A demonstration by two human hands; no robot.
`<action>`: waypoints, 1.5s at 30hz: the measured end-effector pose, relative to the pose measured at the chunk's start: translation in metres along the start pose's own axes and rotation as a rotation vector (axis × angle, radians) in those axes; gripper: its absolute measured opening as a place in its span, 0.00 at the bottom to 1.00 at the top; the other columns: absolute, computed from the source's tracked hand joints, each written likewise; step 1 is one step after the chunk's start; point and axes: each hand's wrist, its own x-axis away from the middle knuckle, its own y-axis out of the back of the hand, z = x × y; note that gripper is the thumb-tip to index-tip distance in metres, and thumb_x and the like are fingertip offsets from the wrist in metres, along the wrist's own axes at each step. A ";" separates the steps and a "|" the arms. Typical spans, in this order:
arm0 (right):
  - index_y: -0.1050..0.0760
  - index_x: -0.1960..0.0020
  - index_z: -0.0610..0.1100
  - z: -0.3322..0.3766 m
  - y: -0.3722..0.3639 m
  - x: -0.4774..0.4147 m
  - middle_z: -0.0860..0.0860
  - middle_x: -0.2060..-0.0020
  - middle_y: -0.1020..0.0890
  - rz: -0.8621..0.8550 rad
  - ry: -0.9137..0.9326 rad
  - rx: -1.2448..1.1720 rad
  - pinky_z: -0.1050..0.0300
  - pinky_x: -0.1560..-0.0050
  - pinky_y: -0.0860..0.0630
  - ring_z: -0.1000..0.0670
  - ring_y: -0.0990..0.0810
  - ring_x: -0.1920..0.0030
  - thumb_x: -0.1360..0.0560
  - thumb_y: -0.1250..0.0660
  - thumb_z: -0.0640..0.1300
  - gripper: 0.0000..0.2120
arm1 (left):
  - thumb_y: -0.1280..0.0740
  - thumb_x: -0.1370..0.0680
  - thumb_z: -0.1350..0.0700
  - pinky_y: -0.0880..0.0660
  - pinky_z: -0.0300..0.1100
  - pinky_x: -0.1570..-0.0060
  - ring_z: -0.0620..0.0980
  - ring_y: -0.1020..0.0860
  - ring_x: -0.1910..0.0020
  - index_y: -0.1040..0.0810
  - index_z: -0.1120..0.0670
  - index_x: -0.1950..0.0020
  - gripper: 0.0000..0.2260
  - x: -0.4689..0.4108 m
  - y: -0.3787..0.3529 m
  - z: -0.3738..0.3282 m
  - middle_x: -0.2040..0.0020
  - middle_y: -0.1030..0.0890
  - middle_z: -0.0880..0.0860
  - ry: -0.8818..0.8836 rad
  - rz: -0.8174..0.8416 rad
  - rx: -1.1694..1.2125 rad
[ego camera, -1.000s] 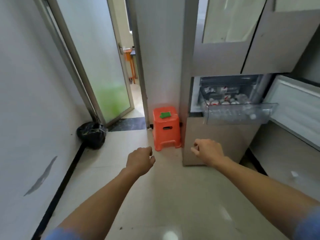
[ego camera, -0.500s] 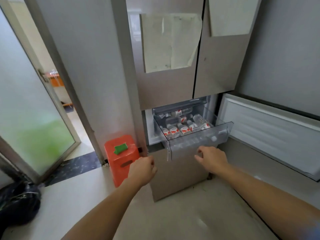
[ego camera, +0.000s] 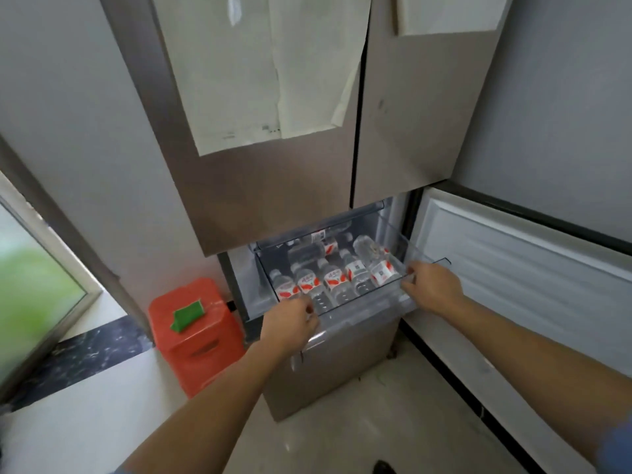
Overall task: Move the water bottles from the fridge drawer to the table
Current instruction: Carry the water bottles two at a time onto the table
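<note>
Orange stool (ego camera: 198, 336), perhaps a green sponge (ego camera: 187, 314) atop.

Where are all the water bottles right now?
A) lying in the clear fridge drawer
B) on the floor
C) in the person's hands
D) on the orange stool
A: the water bottles lie side by side inside the clear drawer, while the left hand and right hand are at its front edge with no bottle in them.

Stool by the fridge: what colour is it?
The stool is orange-red, seen best in the head view.
</note>
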 end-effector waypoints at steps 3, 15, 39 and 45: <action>0.23 0.46 0.42 -0.003 -0.008 -0.064 0.42 0.52 0.18 0.061 0.028 -0.007 0.53 0.57 0.25 0.41 0.19 0.53 0.23 0.38 0.54 0.16 | 0.38 0.22 0.50 0.24 0.45 0.57 0.50 0.21 0.58 0.23 0.52 0.50 0.08 -0.040 -0.012 0.002 0.55 0.18 0.51 0.080 0.026 0.033; 0.29 0.35 0.51 -0.041 -0.113 -0.200 0.51 0.44 0.20 0.754 0.105 0.146 0.49 0.42 0.24 0.46 0.21 0.47 0.54 0.31 0.71 0.51 | 0.38 0.21 0.51 0.28 0.43 0.53 0.56 0.22 0.47 0.25 0.56 0.43 0.11 -0.122 -0.071 0.014 0.46 0.20 0.56 0.389 0.306 -0.022; 0.25 0.44 0.40 -0.005 -0.118 -0.186 0.41 0.52 0.17 0.531 -0.255 -0.686 0.52 0.66 0.19 0.43 0.16 0.59 0.30 0.26 0.41 0.16 | 0.19 0.37 0.50 0.36 0.60 0.31 0.64 0.41 0.26 0.59 0.55 0.22 0.59 -0.220 -0.122 0.082 0.24 0.44 0.64 0.969 0.275 0.262; 0.29 0.36 0.41 -0.008 -0.097 -0.179 0.44 0.43 0.21 0.435 -0.144 -0.563 0.48 0.45 0.22 0.44 0.21 0.47 0.24 0.33 0.45 0.18 | 0.27 0.59 0.30 0.19 0.55 0.54 0.59 0.19 0.50 0.33 0.49 0.37 0.54 -0.215 -0.173 0.141 0.42 0.22 0.59 0.968 0.239 0.371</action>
